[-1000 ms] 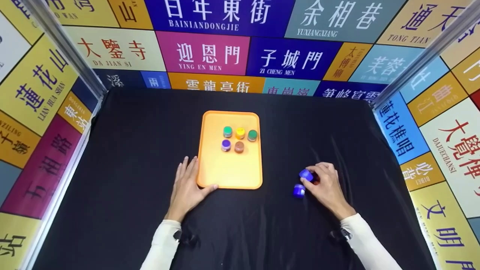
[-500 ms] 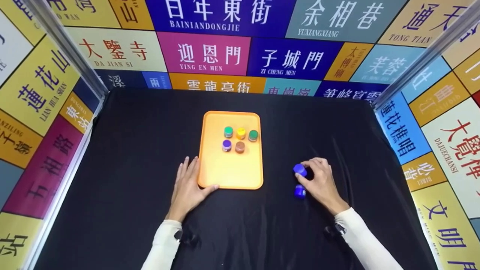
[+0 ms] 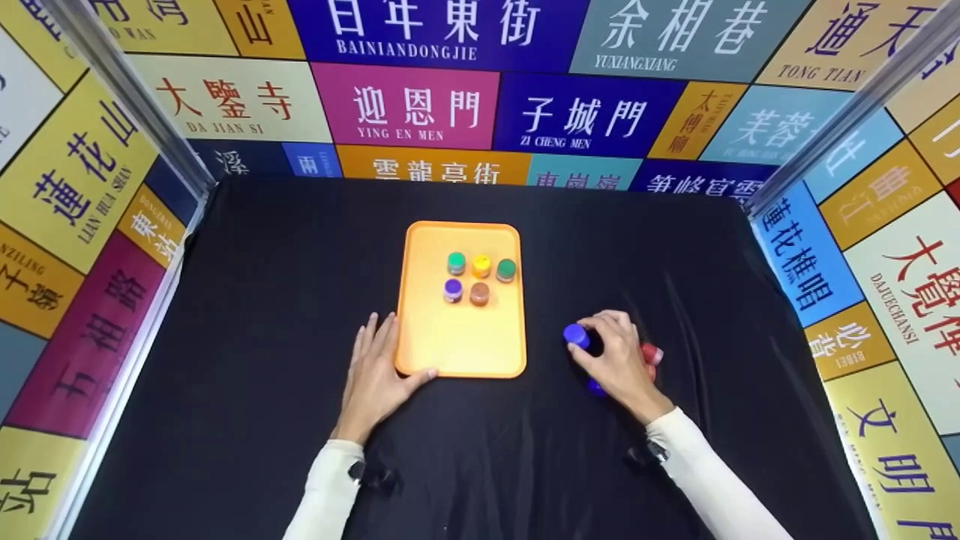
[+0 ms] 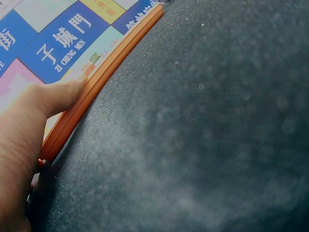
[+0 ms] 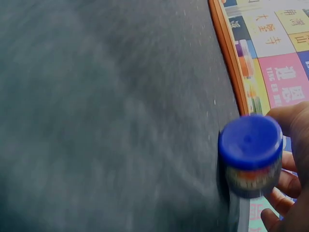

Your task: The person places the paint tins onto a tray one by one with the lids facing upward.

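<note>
Five jars (image 3: 481,266) stand on the orange tray (image 3: 457,341); the others are off it.
The right hand (image 3: 616,351) pinches a blue jar (image 3: 576,334) beside the tray, partly hiding another blue jar (image 3: 595,387) and some red (image 3: 654,352) on the dark surface (image 3: 300,277); the left hand (image 3: 373,379) spreads round the tray's near-left corner; only its raised rim separates it from the pinched jar.

A black cloth (image 3: 285,247) spreads over the work surface, creased toward the right; behind it stands a back wall of coloured signs, among them a pink YING EN MEN panel (image 3: 405,105) and, just right of that, a dark blue ZI CHENG MEN panel (image 3: 589,112). Metal posts (image 3: 847,112) slant at both corners; a yellow LIAN HUA SHAN panel (image 3: 90,165) shows at left.
</note>
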